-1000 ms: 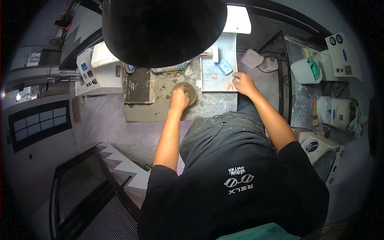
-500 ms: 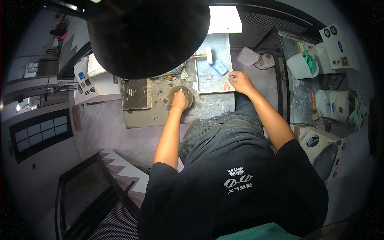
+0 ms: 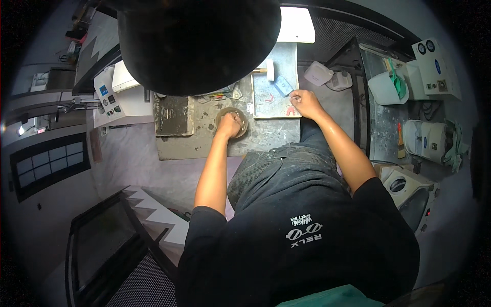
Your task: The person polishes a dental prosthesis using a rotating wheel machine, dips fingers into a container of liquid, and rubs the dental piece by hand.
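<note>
My left hand point(image 3: 230, 126) is closed in a fist inside a round brown bowl point(image 3: 245, 123) on the worktable; the hand hides what it grips, if anything. Fingers pinched, my right hand point(image 3: 308, 105) is over the right edge of a light tray point(image 3: 283, 55). A small thin thing shows at its fingertips, too small to name. Beside that hand in the tray are a red horseshoe-shaped piece point(image 3: 290, 110), a smaller pinkish-red curved piece point(image 3: 270, 97) and a blue flat box point(image 3: 283, 86). Farther back lies a tool with a white head point(image 3: 270, 69) and a wooden handle.
A large black lamp shade point(image 3: 199, 46) hangs over the far side, hiding part of the table. Left of the bowl lies a dark, stained slab point(image 3: 174, 116). White jugs point(image 3: 318, 74) stand right of the tray. A side bench holds a white container point(image 3: 387, 90) and machines.
My left fist has shifted slightly within the bowl. The right hand keeps its pinch and has moved a little at the tray's edge. The whole view has shifted slightly.
</note>
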Available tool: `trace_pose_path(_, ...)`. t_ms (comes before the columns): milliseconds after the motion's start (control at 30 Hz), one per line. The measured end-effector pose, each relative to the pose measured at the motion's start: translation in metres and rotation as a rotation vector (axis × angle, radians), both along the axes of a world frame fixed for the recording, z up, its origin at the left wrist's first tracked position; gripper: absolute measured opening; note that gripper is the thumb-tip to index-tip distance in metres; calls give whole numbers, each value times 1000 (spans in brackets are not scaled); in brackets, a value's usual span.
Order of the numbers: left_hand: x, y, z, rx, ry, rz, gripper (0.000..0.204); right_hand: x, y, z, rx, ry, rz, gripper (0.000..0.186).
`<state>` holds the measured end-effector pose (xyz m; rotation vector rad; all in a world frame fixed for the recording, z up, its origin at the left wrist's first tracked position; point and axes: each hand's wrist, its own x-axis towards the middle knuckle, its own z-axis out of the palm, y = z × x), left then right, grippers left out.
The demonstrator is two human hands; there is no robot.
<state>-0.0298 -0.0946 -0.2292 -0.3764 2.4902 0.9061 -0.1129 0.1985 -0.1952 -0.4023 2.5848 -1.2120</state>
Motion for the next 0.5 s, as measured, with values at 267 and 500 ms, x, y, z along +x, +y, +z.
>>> trace_pose_path(267, 0, -3, -14, 58, -67, -60, 15, -28, -36, -14, 318, 199, -13, 44)
trace_pose_path(500, 3, 6, 2, 30, -38, -67, 13, -45, -62, -42, 512, 134, -205, 45)
